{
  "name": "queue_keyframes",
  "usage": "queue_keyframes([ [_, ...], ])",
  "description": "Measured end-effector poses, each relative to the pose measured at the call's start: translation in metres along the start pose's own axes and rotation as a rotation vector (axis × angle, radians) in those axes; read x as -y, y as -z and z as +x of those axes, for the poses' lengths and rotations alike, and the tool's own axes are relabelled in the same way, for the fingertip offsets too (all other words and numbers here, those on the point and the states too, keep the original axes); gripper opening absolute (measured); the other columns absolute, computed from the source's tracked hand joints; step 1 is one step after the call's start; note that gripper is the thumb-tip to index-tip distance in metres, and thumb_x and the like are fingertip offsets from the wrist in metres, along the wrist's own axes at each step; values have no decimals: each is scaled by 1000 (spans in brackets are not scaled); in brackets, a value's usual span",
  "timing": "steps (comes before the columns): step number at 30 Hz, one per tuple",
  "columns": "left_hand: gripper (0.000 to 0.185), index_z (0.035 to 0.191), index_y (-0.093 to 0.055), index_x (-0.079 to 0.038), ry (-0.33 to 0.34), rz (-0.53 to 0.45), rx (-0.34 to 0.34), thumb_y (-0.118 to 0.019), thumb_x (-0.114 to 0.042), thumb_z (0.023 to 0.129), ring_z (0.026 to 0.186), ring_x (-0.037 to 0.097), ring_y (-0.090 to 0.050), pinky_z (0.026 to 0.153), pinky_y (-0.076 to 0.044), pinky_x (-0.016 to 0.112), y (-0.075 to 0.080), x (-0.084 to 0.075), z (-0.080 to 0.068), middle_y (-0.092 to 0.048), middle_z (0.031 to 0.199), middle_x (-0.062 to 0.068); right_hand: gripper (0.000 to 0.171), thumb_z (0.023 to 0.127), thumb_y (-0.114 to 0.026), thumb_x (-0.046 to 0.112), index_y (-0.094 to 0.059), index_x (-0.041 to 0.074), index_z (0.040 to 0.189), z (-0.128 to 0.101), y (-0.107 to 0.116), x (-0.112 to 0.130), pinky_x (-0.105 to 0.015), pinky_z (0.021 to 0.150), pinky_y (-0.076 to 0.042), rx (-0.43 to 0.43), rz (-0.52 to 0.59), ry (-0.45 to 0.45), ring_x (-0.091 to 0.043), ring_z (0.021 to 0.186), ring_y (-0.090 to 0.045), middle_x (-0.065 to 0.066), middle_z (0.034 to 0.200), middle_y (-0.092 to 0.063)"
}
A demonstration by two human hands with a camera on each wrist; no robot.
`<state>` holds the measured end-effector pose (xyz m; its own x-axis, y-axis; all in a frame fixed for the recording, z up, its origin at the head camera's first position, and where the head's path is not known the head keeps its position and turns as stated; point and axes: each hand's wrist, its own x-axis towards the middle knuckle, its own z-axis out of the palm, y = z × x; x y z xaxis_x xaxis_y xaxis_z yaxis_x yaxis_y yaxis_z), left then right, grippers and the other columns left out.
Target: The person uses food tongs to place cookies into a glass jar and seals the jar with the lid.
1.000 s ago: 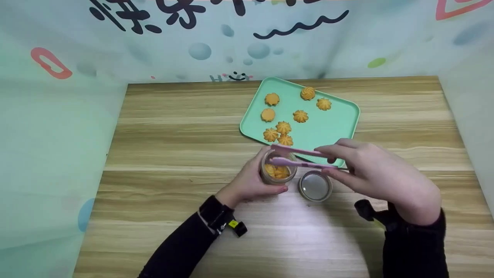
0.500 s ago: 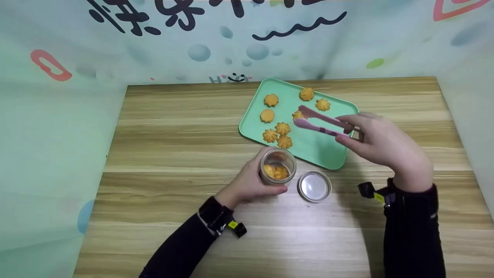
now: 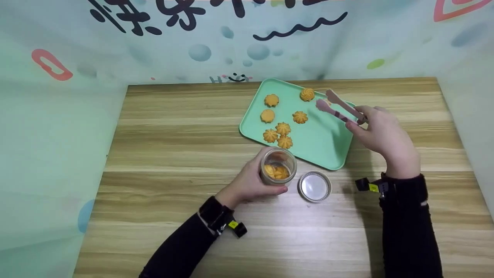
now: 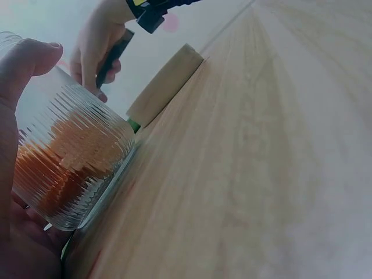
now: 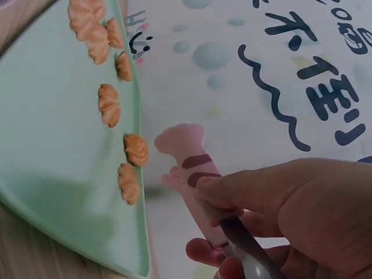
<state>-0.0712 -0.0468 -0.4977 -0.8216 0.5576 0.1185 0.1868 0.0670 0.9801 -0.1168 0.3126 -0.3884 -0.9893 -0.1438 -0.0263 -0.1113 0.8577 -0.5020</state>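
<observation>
My left hand grips a clear ribbed glass jar with its mouth up. Several piped butter cookies lie in its bottom. With thumb and fingers, my right hand holds pink tongs, their two arms apart. The tips hover over the far right part of a mint-green tray and overlap a star-shaped cookie there. In the right wrist view, the tongs have nothing between their tips, and the nearest cookie lies by the tray's edge.
Several more cookies are spread over the tray. A round metal-rimmed lid lies on the wooden table, right of the jar. Behind the table hangs a printed cloth.
My right hand has carried the tongs from over the jar's mouth, across the tray, to its far right. My left hand and the jar stay in place.
</observation>
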Motion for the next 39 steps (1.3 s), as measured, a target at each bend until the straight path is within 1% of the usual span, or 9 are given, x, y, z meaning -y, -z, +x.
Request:
queue_keyframes([
  [4, 96, 152, -51, -36, 5, 4, -3, -104, -27, 73, 138, 14, -60, 126, -40, 43, 0, 0, 0, -65, 145, -8, 45, 107, -67, 25, -64, -8, 136, 4, -3, -6, -53, 78, -45, 10, -3, -12, -41, 96, -57, -28, 110, -66],
  [10, 96, 153, -51, -35, -2, -6, 0, -103, -26, 73, 138, 16, -60, 126, -40, 43, 0, 1, 0, -65, 145, -7, 40, 106, -68, 24, -66, -7, 130, 6, -7, -11, -49, 76, -44, 7, -15, -11, -39, 93, -57, -26, 106, -66],
  [15, 96, 154, -51, -30, -21, -9, 3, -103, -24, 73, 137, 17, -60, 126, -41, 43, 0, 2, 1, -65, 145, -7, 44, 105, -68, 24, -64, -9, 134, 7, -10, -13, -54, 80, -46, -1, 4, -31, -41, 98, -57, -28, 108, -67],
  [18, 97, 154, -50, -31, -16, -10, 3, -103, -25, 73, 137, 16, -60, 126, -40, 43, 0, 2, 1, -65, 145, -8, 47, 105, -68, 25, -63, -10, 135, 8, -12, -14, -56, 81, -46, 1, 1, -45, -42, 98, -57, -28, 107, -65],
  [22, 97, 154, -50, -33, -11, -5, 2, -103, -25, 73, 138, 15, -59, 126, -41, 43, 0, 2, 1, -65, 145, -9, 43, 104, -68, 26, -64, -9, 130, 11, -16, -15, -53, 77, -47, -2, -13, -53, -41, 95, -58, -26, 102, -64],
  [25, 97, 154, -50, -34, -12, -4, 3, -103, -25, 73, 138, 15, -60, 126, -40, 43, 0, 2, 1, -65, 145, -10, 43, 104, -68, 26, -65, -8, 129, 12, -18, -15, -52, 76, -47, -4, -20, -67, -41, 94, -58, -25, 101, -64],
  [30, 97, 154, -50, -33, -12, -10, 4, -103, -25, 73, 138, 15, -60, 126, -40, 43, 0, 2, 1, -65, 145, -10, 46, 104, -68, 29, -63, -7, 131, 13, -21, -14, -52, 77, -48, 9, -14, -94, -41, 97, -57, -24, 103, -62],
  [35, 96, 154, -50, -34, -8, -14, 8, -103, -26, 73, 138, 15, -60, 126, -40, 43, 0, 2, 2, -65, 145, -9, 47, 105, -68, 29, -62, -6, 136, 15, -23, -13, -50, 74, -48, 30, -15, -105, -40, 96, -57, -24, 104, -61],
  [39, 97, 153, -51, -33, -8, -18, 7, -104, -25, 73, 137, 15, -60, 126, -40, 43, 1, 2, 1, -66, 145, -8, 46, 105, -70, 27, -65, -6, 136, 15, -22, -11, -48, 74, -47, 33, -5, -99, -39, 95, -57, -25, 106, -65],
])
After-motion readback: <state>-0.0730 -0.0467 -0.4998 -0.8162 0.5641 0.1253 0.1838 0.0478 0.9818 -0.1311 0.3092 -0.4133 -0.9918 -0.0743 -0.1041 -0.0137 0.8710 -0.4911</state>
